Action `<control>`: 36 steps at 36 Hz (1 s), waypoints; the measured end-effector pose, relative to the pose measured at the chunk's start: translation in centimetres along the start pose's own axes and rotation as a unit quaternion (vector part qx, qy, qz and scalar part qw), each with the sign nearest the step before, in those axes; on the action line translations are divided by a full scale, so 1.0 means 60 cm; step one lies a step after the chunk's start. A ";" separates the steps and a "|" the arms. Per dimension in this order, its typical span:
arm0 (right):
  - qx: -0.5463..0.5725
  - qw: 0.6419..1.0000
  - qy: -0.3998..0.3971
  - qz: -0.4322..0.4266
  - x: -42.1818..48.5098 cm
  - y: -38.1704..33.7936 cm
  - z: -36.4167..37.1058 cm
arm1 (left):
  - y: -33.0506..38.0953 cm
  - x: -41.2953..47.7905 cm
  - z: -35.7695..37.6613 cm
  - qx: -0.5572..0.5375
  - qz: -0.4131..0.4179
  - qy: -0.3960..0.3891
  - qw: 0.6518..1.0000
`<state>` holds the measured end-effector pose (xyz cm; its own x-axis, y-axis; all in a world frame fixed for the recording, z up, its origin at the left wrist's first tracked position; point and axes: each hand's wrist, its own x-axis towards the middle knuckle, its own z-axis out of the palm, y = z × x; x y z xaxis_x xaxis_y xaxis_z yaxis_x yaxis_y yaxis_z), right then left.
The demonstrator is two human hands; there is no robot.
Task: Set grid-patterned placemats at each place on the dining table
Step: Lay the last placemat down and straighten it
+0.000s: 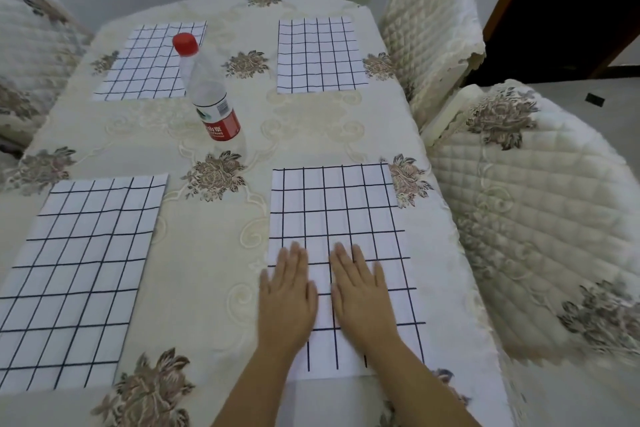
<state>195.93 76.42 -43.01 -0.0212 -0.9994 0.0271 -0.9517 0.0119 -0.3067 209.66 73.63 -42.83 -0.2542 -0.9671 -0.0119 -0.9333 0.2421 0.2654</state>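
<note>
Several white placemats with a dark grid lie flat on the dining table, which has a cream floral cloth. One placemat is at the near right, one at the near left, one at the far left and one at the far right. My left hand and my right hand press flat, fingers straight, side by side on the near half of the near right placemat. Neither hand holds anything.
A plastic water bottle with a red cap and red label stands in the middle of the table, overlapping the far left placemat in view. Quilted cream chairs stand at the right, far right and far left.
</note>
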 end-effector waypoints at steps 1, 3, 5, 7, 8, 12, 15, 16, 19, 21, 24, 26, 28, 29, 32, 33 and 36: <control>-0.016 1.000 0.004 0.003 -0.006 0.016 -0.003 | -0.011 -0.008 -0.005 0.010 -0.020 0.004 1.000; -0.029 0.999 0.010 0.037 -0.016 0.049 -0.019 | -0.034 -0.025 -0.012 0.027 -0.040 0.006 0.999; -0.024 0.995 0.013 0.091 -0.032 0.089 -0.030 | -0.059 -0.044 -0.014 0.029 -0.054 0.008 0.998; -0.017 0.991 0.013 0.136 -0.046 0.119 -0.046 | -0.079 -0.063 -0.018 0.025 -0.067 0.008 0.997; -0.019 0.989 0.020 0.143 -0.052 0.129 -0.051 | -0.086 -0.072 -0.019 0.030 -0.070 0.016 0.997; 0.022 0.990 0.061 0.128 -0.058 0.142 -0.054 | -0.085 -0.089 -0.020 -0.006 -0.098 0.023 0.995; 0.155 0.959 0.107 0.212 -0.041 0.115 -0.074 | -0.049 -0.078 -0.031 -0.097 -0.186 0.076 0.975; 0.176 0.950 0.115 0.233 -0.035 0.096 -0.080 | -0.031 -0.073 -0.034 -0.119 -0.199 0.103 0.967; 0.118 0.976 0.116 0.138 -0.039 0.021 -0.064 | 0.032 -0.070 -0.030 -0.109 -0.080 0.100 0.986; 0.071 0.995 0.046 0.047 -0.058 -0.018 -0.028 | 0.060 -0.085 -0.011 -0.059 0.002 0.024 0.998; 0.045 0.999 0.000 -0.025 -0.095 -0.020 -0.002 | 0.060 -0.118 0.015 -0.030 0.011 -0.006 0.999; 0.006 0.999 0.004 -0.032 -0.107 0.009 -0.007 | 0.045 -0.131 0.007 -0.018 -0.009 -0.004 1.000; -0.012 1.000 -0.004 -0.008 -0.111 0.036 -0.021 | 0.025 -0.141 0.000 -0.010 -0.023 -0.004 1.000; -0.017 1.000 -0.011 0.009 -0.112 0.050 -0.025 | 0.013 -0.147 -0.001 -0.007 -0.036 -0.003 0.999; -0.021 0.998 -0.033 0.055 -0.113 0.082 -0.045 | -0.025 -0.167 -0.001 0.004 -0.080 0.022 0.997; -0.023 0.998 -0.031 0.058 -0.114 0.091 -0.049 | -0.036 -0.175 -0.003 0.003 -0.087 0.027 0.996; -0.027 0.995 -0.061 0.071 -0.117 0.101 -0.062 | -0.057 -0.201 -0.012 0.008 -0.097 0.013 0.995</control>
<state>189.15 83.64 -41.53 -0.1232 -0.9839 -0.1299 -0.9569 0.1524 -0.2472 216.15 84.43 -42.88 -0.0620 -0.9974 -0.0370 -0.9683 0.0511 0.2444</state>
